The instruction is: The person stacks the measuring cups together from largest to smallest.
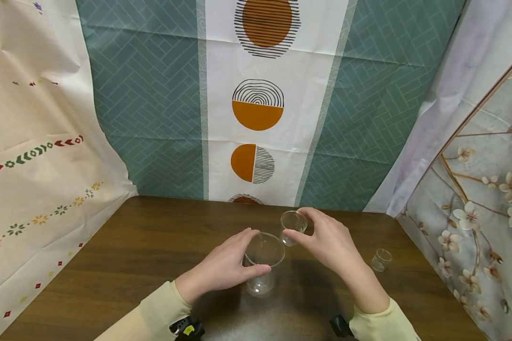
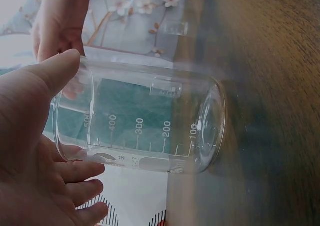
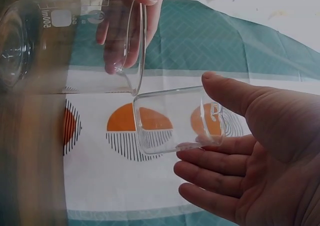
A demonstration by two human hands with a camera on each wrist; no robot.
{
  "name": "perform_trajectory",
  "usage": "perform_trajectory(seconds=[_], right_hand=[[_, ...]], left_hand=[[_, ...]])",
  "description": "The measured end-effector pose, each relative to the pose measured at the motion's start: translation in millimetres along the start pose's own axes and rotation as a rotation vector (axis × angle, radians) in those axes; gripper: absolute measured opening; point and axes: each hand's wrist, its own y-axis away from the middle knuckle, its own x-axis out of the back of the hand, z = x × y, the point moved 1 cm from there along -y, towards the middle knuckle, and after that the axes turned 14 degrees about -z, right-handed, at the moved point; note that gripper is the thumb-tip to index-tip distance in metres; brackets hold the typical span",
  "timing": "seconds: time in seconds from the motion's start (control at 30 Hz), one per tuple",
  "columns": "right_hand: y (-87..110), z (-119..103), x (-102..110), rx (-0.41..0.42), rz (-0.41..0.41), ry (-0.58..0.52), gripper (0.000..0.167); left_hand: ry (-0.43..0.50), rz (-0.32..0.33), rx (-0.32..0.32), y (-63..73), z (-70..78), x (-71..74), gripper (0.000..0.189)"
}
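Observation:
My left hand (image 1: 226, 263) holds a large clear glass beaker (image 1: 261, 284) near its rim, thumb on the near side and fingers on the far side. The beaker is upright at the tabletop, with white volume marks (image 2: 140, 126) up its wall. Just beyond and to its right, my right hand (image 1: 326, 237) pinches a smaller clear beaker (image 3: 172, 118) between thumb and fingers. That smaller beaker is upright and raised, its base about level with the large rim. Its other fingers (image 3: 215, 178) stretch out below the pinch.
A tiny glass beaker (image 1: 381, 260) stands on the brown wooden table (image 1: 162, 237) at the right. Through the large beaker, the left wrist view shows a small marked beaker (image 2: 166, 88). Patterned cloths (image 1: 153, 94) hang behind the table and along both sides.

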Motion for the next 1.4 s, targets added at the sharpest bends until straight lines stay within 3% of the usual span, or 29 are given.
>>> perform_trajectory(seconds=[1.4], right_hand=[[9.5,-21,-6,0.061,-0.033,-0.033,0.052]], left_hand=[[0.005,0.005,-0.011,-0.2,-0.5,-0.1,0.095]])
